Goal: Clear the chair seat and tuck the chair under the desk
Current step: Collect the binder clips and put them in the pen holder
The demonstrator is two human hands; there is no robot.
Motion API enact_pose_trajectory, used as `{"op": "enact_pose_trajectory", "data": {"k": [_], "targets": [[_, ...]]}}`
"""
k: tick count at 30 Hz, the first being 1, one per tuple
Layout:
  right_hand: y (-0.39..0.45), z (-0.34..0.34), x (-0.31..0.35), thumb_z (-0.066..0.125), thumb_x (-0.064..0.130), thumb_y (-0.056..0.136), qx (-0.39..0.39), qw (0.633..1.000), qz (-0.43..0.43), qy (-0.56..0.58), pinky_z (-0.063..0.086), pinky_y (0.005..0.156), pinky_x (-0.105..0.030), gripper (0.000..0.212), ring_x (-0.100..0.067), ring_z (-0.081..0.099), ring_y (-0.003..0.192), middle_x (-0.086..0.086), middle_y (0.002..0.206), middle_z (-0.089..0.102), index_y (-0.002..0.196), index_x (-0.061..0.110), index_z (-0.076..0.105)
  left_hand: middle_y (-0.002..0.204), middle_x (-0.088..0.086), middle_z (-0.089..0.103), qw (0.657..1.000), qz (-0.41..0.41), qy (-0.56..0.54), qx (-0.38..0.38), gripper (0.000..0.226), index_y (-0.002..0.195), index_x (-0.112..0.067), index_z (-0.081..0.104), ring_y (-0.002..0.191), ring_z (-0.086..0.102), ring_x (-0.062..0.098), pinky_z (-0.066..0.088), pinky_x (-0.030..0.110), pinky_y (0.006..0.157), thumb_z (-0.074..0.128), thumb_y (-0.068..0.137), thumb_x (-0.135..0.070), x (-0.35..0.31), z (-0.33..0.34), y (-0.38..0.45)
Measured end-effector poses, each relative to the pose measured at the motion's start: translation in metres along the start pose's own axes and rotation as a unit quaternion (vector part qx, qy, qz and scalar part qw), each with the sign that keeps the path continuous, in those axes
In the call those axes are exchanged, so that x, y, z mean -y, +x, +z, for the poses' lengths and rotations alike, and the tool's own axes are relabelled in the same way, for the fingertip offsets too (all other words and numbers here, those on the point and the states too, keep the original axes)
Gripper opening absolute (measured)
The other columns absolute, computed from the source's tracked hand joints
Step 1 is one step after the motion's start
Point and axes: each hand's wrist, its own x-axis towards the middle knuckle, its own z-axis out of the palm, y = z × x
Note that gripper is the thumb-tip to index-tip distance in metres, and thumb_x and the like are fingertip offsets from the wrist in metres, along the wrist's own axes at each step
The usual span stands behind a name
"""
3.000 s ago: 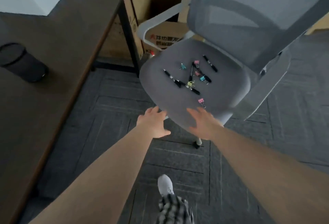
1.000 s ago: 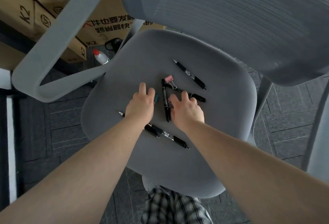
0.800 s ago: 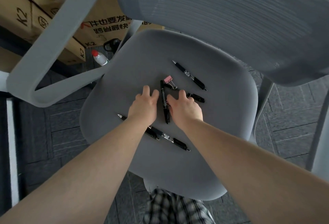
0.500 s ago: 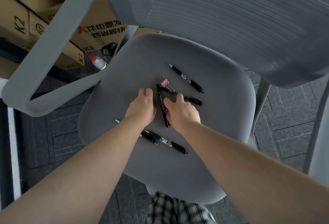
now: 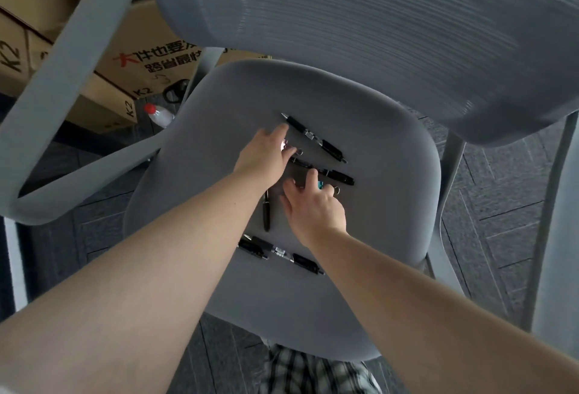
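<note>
The grey chair seat [image 5: 385, 237] fills the middle of the view, with several black pens on it. One pen [image 5: 313, 137] lies at the far side, one [image 5: 333, 175] just nearer, one [image 5: 266, 213] points toward me, and two [image 5: 282, 252] lie near the front. My left hand [image 5: 261, 155] reaches over the seat's middle, its thumb and fingers pinched on a pink binder clip [image 5: 284, 145] that is mostly hidden. My right hand [image 5: 315, 207] sits beside it, fingers curled over a teal binder clip [image 5: 320, 185] whose wire loop sticks out.
The mesh backrest [image 5: 376, 33] looms over the far side of the seat, and a grey armrest [image 5: 62, 111] loops on the left. Cardboard boxes [image 5: 138, 64] and a red-capped bottle [image 5: 158, 115] stand on the floor behind. Plaid trousers [image 5: 313, 371] show below the seat's front edge.
I have come in close over the seat. My left hand has slid forward from the seat's middle to the pink clip. My right hand has moved to the teal clip.
</note>
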Motion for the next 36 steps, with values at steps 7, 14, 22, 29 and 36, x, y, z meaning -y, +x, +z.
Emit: {"op": "enact_pose_trajectory", "data": {"k": [7, 14, 22, 29, 36], "targets": [[0.009, 0.011, -0.005, 0.087, 0.025, 0.059, -0.071, 0.997, 0.008, 0.009, 0.022, 0.038, -0.018, 0.033, -0.027, 0.051, 0.044, -0.018, 0.085, 0.063, 0.082, 0.014, 0.066, 0.113, 0.020, 0.050, 0.999, -0.016, 0.040, 0.021, 0.023, 0.114, -0.005, 0.042, 0.096, 0.057, 0.045, 0.047, 0.047, 0.076, 0.047, 0.095, -0.017, -0.007, 0.006, 0.004], [0.004, 0.004, -0.012, 0.089, 0.007, 0.046, -0.032, 0.998, 0.039, 0.034, 0.025, 0.032, -0.020, 0.042, -0.025, 0.053, 0.041, -0.018, 0.082, 0.060, 0.076, 0.007, 0.060, 0.114, 0.021, 0.054, 0.999, -0.029, 0.031, 0.014, 0.023, 0.112, 0.000, 0.041, 0.102, 0.055, 0.043, 0.039, 0.041, 0.071, 0.048, 0.095, -0.013, -0.008, 0.003, -0.002], [-0.001, -0.011, -0.019, 0.046, -0.010, 0.086, -0.019, 0.994, 0.048, 0.096, 0.037, 0.056, -0.033, 0.034, -0.033, 0.048, 0.073, -0.016, 0.119, 0.041, 0.115, 0.008, 0.041, 0.086, 0.005, 0.046, 0.996, -0.039, -0.071, -0.042, 0.014, 0.090, -0.010, 0.035, 0.074, 0.044, 0.026, 0.032, 0.034, 0.063, 0.047, 0.095, -0.014, 0.004, -0.017, -0.022], [-0.013, -0.041, -0.011, 0.038, 0.002, 0.092, -0.004, 0.984, 0.040, 0.171, 0.035, 0.056, -0.033, 0.014, -0.033, 0.044, 0.072, -0.011, 0.099, 0.042, 0.089, 0.012, 0.029, 0.074, 0.002, 0.043, 0.990, -0.063, -0.117, -0.054, 0.015, 0.088, -0.011, 0.036, 0.071, 0.046, 0.027, 0.038, 0.037, 0.063, 0.048, 0.095, -0.016, 0.021, -0.044, -0.046], [-0.020, -0.109, 0.041, 0.040, 0.005, 0.093, 0.005, 0.990, -0.063, 0.126, 0.037, 0.062, -0.034, 0.007, -0.031, 0.043, 0.076, -0.014, 0.106, 0.046, 0.099, 0.008, 0.038, 0.087, 0.010, 0.049, 0.995, -0.080, -0.050, -0.032, 0.014, 0.089, -0.012, 0.037, 0.083, 0.053, 0.036, 0.034, 0.037, 0.065, 0.050, 0.092, -0.016, 0.043, -0.093, -0.097]]}}
